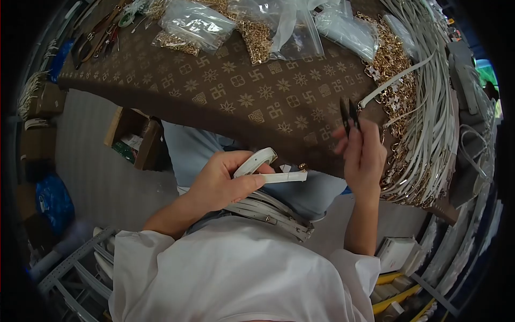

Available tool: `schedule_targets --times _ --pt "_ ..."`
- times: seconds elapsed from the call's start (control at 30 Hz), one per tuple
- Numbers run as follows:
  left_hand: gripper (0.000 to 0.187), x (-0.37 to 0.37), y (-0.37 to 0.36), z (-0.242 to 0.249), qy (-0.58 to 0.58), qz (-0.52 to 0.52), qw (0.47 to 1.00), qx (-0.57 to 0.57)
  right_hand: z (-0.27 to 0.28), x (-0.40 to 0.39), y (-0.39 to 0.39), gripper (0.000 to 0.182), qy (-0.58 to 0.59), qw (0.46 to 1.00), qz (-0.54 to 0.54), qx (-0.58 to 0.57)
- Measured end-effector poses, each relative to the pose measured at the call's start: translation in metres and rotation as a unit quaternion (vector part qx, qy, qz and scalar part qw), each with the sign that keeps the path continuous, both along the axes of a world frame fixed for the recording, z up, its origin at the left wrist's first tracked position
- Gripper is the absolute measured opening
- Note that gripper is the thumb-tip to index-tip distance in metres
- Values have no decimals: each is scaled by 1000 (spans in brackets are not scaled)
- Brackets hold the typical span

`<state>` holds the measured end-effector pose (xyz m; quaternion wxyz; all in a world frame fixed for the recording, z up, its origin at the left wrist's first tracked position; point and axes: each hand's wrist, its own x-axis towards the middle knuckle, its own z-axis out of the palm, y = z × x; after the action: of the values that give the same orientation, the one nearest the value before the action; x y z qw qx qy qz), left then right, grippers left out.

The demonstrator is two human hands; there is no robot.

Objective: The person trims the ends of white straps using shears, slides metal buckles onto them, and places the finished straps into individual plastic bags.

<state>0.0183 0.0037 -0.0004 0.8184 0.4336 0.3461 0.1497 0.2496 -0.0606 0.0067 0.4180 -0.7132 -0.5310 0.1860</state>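
My left hand [228, 174] is closed around a coiled white belt [252, 162], whose flat end sticks out to the right past my thumb. A small gold-coloured piece [303, 167] shows by that end. In my right hand [363, 153], raised over the table's front edge, are black thread snips [349, 114] with their two blades pointing up and apart. More white belts [263, 209] with buckles lie across my lap. Close to the snips, the tip of a white strap [394, 80] reaches onto the brown patterned tablecloth [257, 99].
A thick bundle of white straps [434, 123] and gold chains [399, 102] hangs over the table's right side. Clear plastic bags [196, 24] and more chain lie along the back. Pliers [96, 37] are at the far left. An open cardboard box [134, 139] stands below on the floor.
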Motion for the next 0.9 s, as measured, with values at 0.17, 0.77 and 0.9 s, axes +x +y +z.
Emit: schedule_targets --times 0.17,0.77,0.9 --pt "17 0 2 -1 -2 -15 999 -40 16 -11 -18 31 -156 962 216 61" --pt "17 -4 -5 -16 -111 -35 987 -111 9 -21 -31 41 -273 933 216 93" --pt "17 -2 -8 -18 -116 -31 986 -117 11 -20 -33 41 -282 930 222 84"
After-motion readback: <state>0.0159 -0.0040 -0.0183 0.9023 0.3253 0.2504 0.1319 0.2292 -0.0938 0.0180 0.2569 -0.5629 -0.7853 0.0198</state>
